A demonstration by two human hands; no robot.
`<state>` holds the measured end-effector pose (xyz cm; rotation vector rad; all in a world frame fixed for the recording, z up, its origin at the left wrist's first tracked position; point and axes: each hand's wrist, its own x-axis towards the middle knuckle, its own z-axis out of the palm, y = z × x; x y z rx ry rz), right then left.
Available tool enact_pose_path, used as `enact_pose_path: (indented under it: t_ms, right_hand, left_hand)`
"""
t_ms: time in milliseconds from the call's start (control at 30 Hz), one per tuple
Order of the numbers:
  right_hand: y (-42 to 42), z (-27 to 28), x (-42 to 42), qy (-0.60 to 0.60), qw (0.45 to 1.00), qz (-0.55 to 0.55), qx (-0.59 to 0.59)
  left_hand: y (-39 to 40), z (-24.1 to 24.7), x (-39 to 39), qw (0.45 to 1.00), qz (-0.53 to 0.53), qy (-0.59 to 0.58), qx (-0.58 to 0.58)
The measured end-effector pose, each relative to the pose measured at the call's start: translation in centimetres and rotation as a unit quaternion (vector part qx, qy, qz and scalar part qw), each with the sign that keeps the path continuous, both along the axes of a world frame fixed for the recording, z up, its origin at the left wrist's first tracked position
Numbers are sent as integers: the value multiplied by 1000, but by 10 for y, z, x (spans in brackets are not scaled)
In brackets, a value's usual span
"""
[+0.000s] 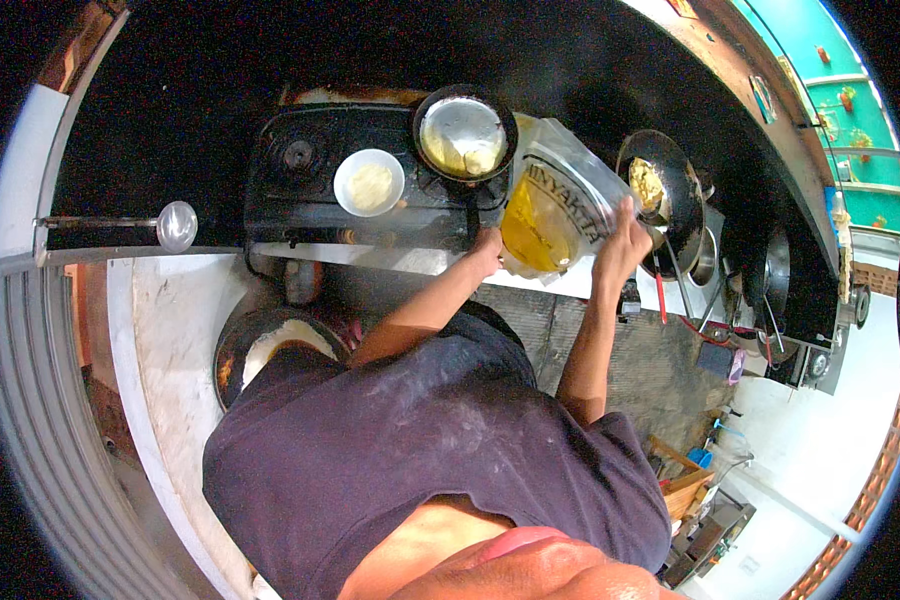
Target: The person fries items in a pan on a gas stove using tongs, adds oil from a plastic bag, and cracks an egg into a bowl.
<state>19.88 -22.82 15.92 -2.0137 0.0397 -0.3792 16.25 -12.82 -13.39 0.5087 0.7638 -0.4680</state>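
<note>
My right hand (624, 244) grips the right side of a clear plastic pouch (551, 214) with yellow oil in its lower part; the pouch is tilted and bears printing. Its upper left edge is beside a small frying pan (466, 135) on the stove, which holds shiny liquid and some pale yellow food. My left hand (487, 252) is closed at the near end of this pan's dark handle, close to the pouch's lower left side. A white bowl (369, 182) with pale yellow contents stands left of the pan.
The black stove (300, 176) carries the pan and bowl. On the right, a wok (671, 180) holds yellow food, with long-handled utensils nearby. A ladle (176, 226) lies at the far left. Below the stove's left side is a large blackened pan (232, 364).
</note>
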Motion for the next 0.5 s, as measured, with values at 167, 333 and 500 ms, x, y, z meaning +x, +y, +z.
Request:
enact_pose_path:
  t_ms: [167, 333, 500]
  right_hand:
    - [-35, -3, -59, -19, 987, -36, 155]
    - [-73, -7, -103, -75, 981, -57, 167]
    - [-97, 3, -146, -47, 990, -38, 124]
  left_hand:
    - [-7, 46, -36, 997, -30, -15, 71]
    - [-26, 60, -66, 994, -78, -62, 43]
    - [-49, 73, -99, 985, -163, -20, 59]
